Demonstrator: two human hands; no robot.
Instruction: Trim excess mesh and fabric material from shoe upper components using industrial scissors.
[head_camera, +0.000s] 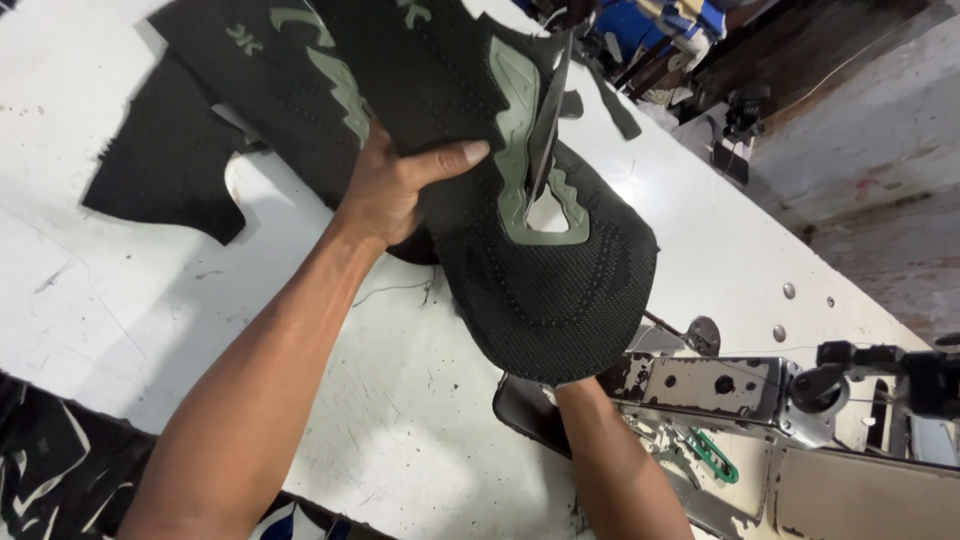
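I hold a black knitted shoe upper (545, 290) with pale green overlays (520, 110) above the white table (130, 300). My left hand (390, 190) grips its left edge, thumb lying across the top face. My right forearm (610, 460) comes up from below and passes under the upper's lower edge, so the right hand itself is hidden beneath the fabric. The upper is curved, its rounded toe end pointing toward me.
More black uppers with green marks (260, 60) lie piled at the table's far left, over a flat black fabric piece (165, 165). A worn metal sewing machine (720, 385) stands at the right, with a green clip (713, 455) below it. Clutter fills the far right.
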